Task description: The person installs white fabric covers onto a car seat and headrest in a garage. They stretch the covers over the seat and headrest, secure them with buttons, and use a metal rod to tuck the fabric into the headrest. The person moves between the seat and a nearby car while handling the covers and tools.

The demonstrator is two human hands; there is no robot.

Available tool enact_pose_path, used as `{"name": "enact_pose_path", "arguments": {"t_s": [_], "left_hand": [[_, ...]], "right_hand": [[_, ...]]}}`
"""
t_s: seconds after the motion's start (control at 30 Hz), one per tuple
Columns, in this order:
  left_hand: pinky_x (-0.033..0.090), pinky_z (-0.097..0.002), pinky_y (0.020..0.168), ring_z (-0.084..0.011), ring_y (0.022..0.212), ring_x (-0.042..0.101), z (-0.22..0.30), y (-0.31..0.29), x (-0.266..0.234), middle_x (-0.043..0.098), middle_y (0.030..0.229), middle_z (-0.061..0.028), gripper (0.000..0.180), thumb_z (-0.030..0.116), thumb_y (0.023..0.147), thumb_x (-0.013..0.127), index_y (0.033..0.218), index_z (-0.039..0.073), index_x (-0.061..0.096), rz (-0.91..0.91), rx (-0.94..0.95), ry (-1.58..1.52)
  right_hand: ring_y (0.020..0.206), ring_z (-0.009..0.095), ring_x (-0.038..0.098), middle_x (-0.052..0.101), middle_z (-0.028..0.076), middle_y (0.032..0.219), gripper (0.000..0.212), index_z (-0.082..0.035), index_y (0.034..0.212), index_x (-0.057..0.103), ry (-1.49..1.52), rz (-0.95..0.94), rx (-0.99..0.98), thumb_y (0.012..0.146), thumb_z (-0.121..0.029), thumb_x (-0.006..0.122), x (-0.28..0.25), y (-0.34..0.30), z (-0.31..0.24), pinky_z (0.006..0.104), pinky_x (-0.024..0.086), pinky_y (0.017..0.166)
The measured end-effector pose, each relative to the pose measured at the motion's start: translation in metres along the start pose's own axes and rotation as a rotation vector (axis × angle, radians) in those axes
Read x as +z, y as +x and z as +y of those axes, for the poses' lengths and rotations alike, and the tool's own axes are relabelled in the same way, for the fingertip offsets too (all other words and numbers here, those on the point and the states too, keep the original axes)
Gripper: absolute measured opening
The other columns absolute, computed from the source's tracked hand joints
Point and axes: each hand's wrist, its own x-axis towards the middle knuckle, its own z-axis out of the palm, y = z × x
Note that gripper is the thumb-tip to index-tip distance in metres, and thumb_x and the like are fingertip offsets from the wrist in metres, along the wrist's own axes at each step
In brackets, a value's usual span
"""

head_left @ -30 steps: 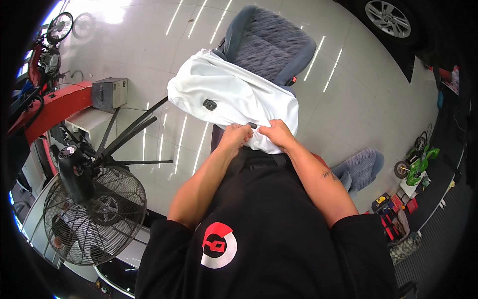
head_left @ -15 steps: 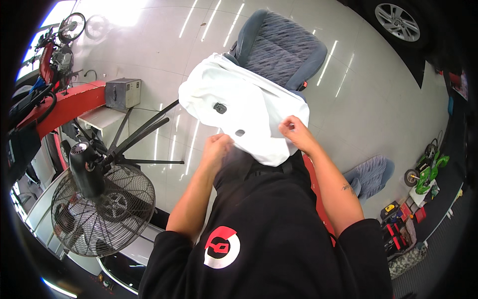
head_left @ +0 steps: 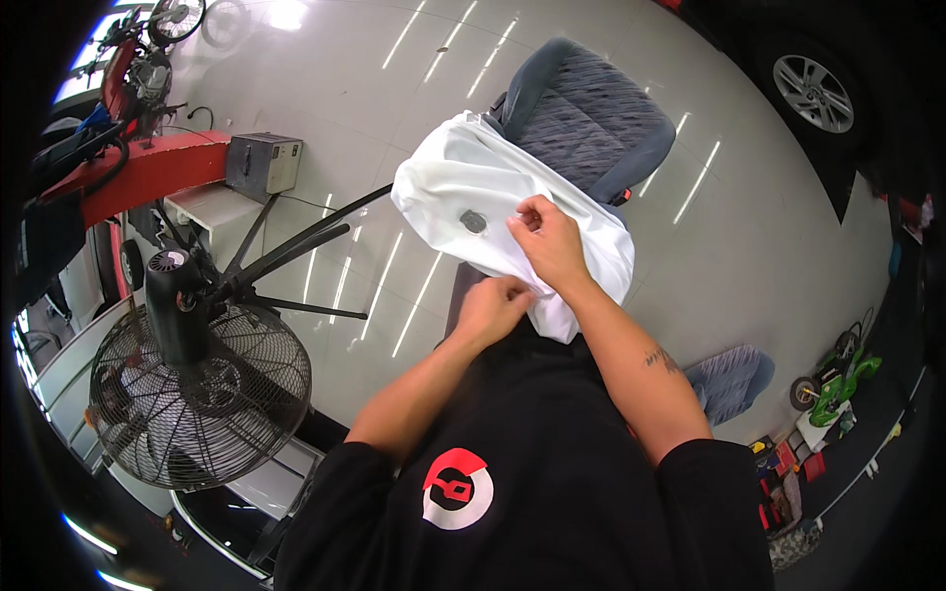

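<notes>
**White cover half-drawn over the grey seat back, both hands pinching its near hem**

The white fabric cover (head_left: pixel 473 182) is lying draped over the top of the grey car seat (head_left: pixel 581 118), which is standing on the pale glossy floor (head_left: pixel 759 246) directly ahead of the person. The cover's long axis is running from far-left to near-right, following the seat back, and its loose hem is hanging on the near side, toward the person's chest.

The right hand (head_left: pixel 548 241) is sitting higher and farther, its fingers closed together on a fold of the cover just right of a small dark round fitting (head_left: pixel 474 222). The left hand (head_left: pixel 495 305) is lying nearer and lower, its fingers curling shut on the hem's bottom edge, so it is the hand closer to the free edge. Both grips are sitting on the near side of the cloth, with the uncovered grey upholstery showing beyond and to the right.

Open floor is spreading to the right and far side of the seat. To the left, room is tighter: a black pedestal fan (head_left: pixel 197 384) is standing near, its stand's long legs slanting toward the seat, with a grey metal box (head_left: pixel 262 165) beyond it.
</notes>
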Motion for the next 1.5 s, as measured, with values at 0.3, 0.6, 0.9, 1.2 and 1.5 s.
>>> {"name": "enact_pose_path", "arguments": {"t_s": [0.3,0.6,0.9,1.2,1.5], "left_hand": [[0.049,-0.0339,0.068,-0.0185,0.071,0.063,-0.056,0.063,-0.034,0.068,0.076,-0.0101,0.041,0.034,0.098,0.068,0.089,-0.006,0.071,0.35,-0.397,-0.556],[0.036,-0.0291,0.055,-0.0101,0.059,0.047,-0.059,0.069,-0.034,0.057,0.068,-0.0021,0.029,0.021,0.096,0.067,0.075,0.002,0.063,0.297,-0.222,-0.791],[0.029,-0.0227,0.045,-0.0062,0.051,0.043,-0.042,0.083,-0.068,0.053,0.065,0.0012,0.023,0.019,0.093,0.069,0.075,0.009,0.059,0.169,-0.345,-1.119],[0.05,-0.039,0.063,-0.0238,0.063,0.064,-0.056,0.086,-0.079,0.066,0.071,-0.011,0.02,0.02,0.086,0.071,0.09,0.001,0.073,0.334,-0.304,-0.442],[0.05,-0.0433,0.086,-0.0319,0.099,0.063,-0.036,0.055,-0.071,0.068,0.102,-0.0083,0.028,0.008,0.083,0.075,0.111,0.009,0.074,0.624,0.318,0.146]], "right_hand": [[0.095,0.045,0.069,0.072,0.024,0.101,0.046,0.002,0.099,0.066,-0.691,-0.066,-0.157,0.088,-0.041,0.077,0.049,0.025,0.008,0.0513,0.053,0.084],[0.091,0.044,0.071,0.072,0.027,0.086,0.034,-0.001,0.09,0.075,-0.679,-0.348,-0.15,0.092,-0.035,0.071,0.044,0.045,0.007,0.0516,0.055,0.083],[0.069,0.016,0.062,0.069,0.007,0.074,0.03,0.001,0.084,0.074,0.019,-0.472,0.347,0.087,-0.028,0.071,0.034,0.071,0.008,0.0348,0.049,0.065],[0.09,0.039,0.071,0.074,0.022,0.093,0.032,-0.001,0.093,0.074,-0.495,-0.349,-0.071,0.087,-0.032,0.069,0.076,0.109,-0.029,0.0456,0.054,0.082],[0.084,0.04,0.069,0.071,0.023,0.085,0.036,0.002,0.086,0.069,-0.544,-0.265,-0.183,0.092,-0.033,0.067,0.032,0.063,-0.018,0.0476,0.052,0.077]]}}
